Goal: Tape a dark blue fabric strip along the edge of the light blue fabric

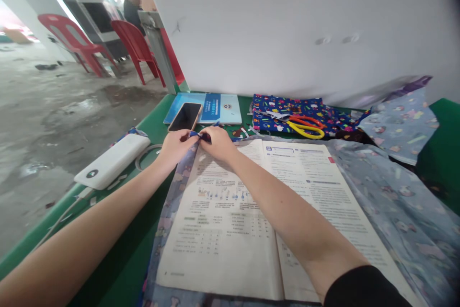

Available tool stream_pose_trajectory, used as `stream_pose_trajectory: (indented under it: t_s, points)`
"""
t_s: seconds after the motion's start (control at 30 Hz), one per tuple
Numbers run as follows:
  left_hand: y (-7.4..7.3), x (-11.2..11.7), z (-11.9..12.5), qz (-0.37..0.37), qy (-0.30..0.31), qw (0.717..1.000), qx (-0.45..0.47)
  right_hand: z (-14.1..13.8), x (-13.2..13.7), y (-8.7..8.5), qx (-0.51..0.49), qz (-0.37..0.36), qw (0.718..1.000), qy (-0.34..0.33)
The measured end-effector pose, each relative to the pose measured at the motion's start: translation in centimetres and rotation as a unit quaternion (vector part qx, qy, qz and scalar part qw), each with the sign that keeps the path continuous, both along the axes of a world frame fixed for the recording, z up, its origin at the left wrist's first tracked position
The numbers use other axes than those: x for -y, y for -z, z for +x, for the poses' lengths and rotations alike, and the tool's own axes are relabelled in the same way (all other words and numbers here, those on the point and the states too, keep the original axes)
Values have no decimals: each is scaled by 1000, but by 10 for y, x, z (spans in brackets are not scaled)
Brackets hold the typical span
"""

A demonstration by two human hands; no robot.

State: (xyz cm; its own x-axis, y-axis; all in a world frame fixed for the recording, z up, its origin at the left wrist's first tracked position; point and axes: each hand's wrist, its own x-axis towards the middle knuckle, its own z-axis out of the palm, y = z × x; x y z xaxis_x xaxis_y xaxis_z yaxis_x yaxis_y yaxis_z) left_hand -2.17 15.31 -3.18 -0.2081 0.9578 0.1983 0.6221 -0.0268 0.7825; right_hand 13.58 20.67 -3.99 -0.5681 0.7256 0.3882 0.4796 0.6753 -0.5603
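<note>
An open printed book (230,221) lies on a patterned wrapping sheet (388,201) that shows past its left, lower and right edges. The sheet is pale blue-grey with small cartoon prints on this face. At the book's top left corner, my left hand (178,146) is closed, thumb and fingers pinching a dark blue folded bit of the sheet. My right hand (218,143) is closed on the same bit, right beside the left, its forearm crossing over the pages. The fingertips nearly meet, and part of the fold is hidden under them.
Beyond the hands lie a phone (186,117), blue booklets (224,108) and scissors (305,126) on dark blue patterned wrapping. A white power bank (113,161) with a cable sits near the green table's left edge. A white panel (287,24) stands behind; red chairs (134,46) and a person are farther left.
</note>
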Motion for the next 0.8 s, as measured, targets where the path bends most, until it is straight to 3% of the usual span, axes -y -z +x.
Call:
stream_pose_trajectory:
  t_s: [0.27, 0.5, 0.8]
  points:
    - [10, -4, -7, 11, -28, 999, 36, 3, 4, -7, -17, -29, 999, -17]
    - [4, -3, -3, 21, -25, 991, 133, 3, 4, -7, -29, -51, 998, -14]
    - [6, -1, -9, 27, -15, 998, 56, 3, 4, -7, -42, -79, 996, -4]
